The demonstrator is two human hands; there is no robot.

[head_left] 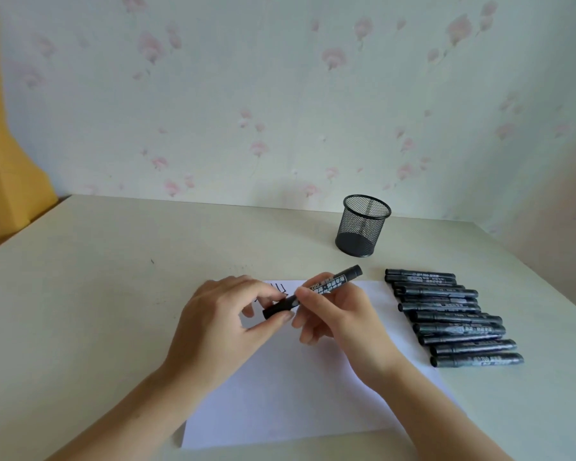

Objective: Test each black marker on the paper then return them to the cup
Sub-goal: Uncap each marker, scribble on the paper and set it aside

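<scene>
head view, looking down at a pale table (97, 294) set against a wall (280, 94) papered with faint pink flowers. a yellow shape (4, 154) fills the left edge beyond the table.

a black mesh cup (363, 226) stands upright toward the back of the table, right of centre, well apart from the hands. nothing shows above its rim. to the right lies a row of markers (453, 317), black, side by side on the table, running from near the cup toward the viewer; the nearest ones touch or overlap the right edge of the paper (296, 394). the white paper lies flat in front of the person, and a few short black strokes (278, 289) show near its far edge, partly hidden behind the hands.

both forearms reach in from the bottom and meet over the paper. the right hand (340, 321) grips the barrel of one marker (313, 291), fingers curled round it, the marker slanting up to the right. the left hand (223, 321) pinches the marker's lower left end between thumb and fingertips. whether that end is a cap being pulled off or pushed on cannot be told. the hands hide the paper beneath them.
</scene>
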